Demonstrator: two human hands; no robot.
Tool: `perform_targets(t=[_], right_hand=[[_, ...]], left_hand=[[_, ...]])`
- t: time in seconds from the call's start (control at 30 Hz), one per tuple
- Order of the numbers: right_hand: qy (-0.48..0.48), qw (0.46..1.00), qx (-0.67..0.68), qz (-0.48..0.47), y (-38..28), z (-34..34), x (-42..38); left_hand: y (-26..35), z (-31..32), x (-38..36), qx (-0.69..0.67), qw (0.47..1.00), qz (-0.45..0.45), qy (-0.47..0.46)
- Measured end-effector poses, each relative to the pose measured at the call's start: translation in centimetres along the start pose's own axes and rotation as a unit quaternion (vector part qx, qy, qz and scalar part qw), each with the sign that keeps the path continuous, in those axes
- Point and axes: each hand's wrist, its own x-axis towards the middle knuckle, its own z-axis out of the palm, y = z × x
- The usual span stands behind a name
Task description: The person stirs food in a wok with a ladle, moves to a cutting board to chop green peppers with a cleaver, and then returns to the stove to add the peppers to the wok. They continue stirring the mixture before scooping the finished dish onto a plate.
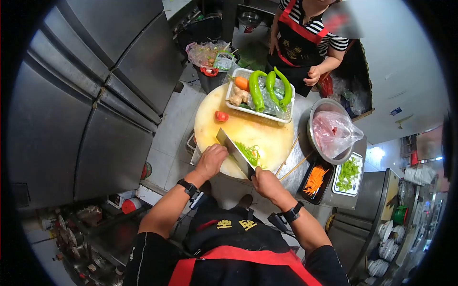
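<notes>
My right hand (pixel 267 183) is closed round the handle of a cleaver (pixel 234 152), whose wide blade stands over the round cutting board (pixel 210 112). My left hand (pixel 212 159) is at the blade's left side, fingers curled and pressed together; whatever they may hold is hidden. Shredded green pepper (pixel 249 152) lies to the right of the blade. A red piece of vegetable (pixel 221 116) sits farther back on the board. At the board's back edge, a white basket (pixel 257 113) holds long green peppers (pixel 257 90), a carrot (pixel 242 83) and ginger (pixel 238 96).
A metal bowl (pixel 312 136) with a plastic bag, a black tray of carrot shreds (pixel 315 181) and a white tray of green leaves (pixel 347 174) are at the right. Another person (pixel 298 45) in an apron stands behind the board. Steel cabinets (pixel 119 138) line the left.
</notes>
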Motion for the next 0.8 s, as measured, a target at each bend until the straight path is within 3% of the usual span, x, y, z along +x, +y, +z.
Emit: perform_targets(t=[0.07, 0.13, 0.2, 0.27, 0.37, 0.47, 0.67, 0.8], right_hand=[[0.006, 1.000, 0.024, -0.004, 0.5, -0.4, -0.4], [0.018, 0.999, 0.028, -0.009, 0.4, -1.3, -0.9], [0.016, 0.999, -0.038, 0.030, -0.3, -1.8, -1.8], [0.021, 0.998, -0.050, 0.036, -0.7, -0.8, -2.2], [0.036, 0.997, -0.061, 0.037, -0.2, -0.1, -2.4], [0.027, 0.998, -0.056, 0.027, -1.9, -2.1, -2.6], [0.040, 0.998, -0.048, 0.014, -0.7, 1.5, -1.3], [0.027, 0.999, -0.028, 0.005, -3.2, -2.5, -1.5]], left_hand=[[-0.5, -1.1, -1.0, -0.009, 1.000, 0.023, -0.012], [-0.7, -2.2, -1.2, 0.026, 0.997, -0.077, -0.001], [-1.2, -1.9, -0.5, 0.025, 0.998, -0.063, -0.011], [-1.3, -1.0, 0.1, -0.012, 0.999, 0.023, -0.038], [-1.7, -1.0, 0.4, 0.018, 0.996, 0.050, -0.078], [-1.4, -1.3, 0.7, 0.035, 0.995, 0.081, -0.056], [-1.7, -1.5, 0.6, 0.040, 0.995, 0.046, -0.080], [-1.8, -1.3, 1.1, 0.005, 0.999, 0.034, -0.032]])
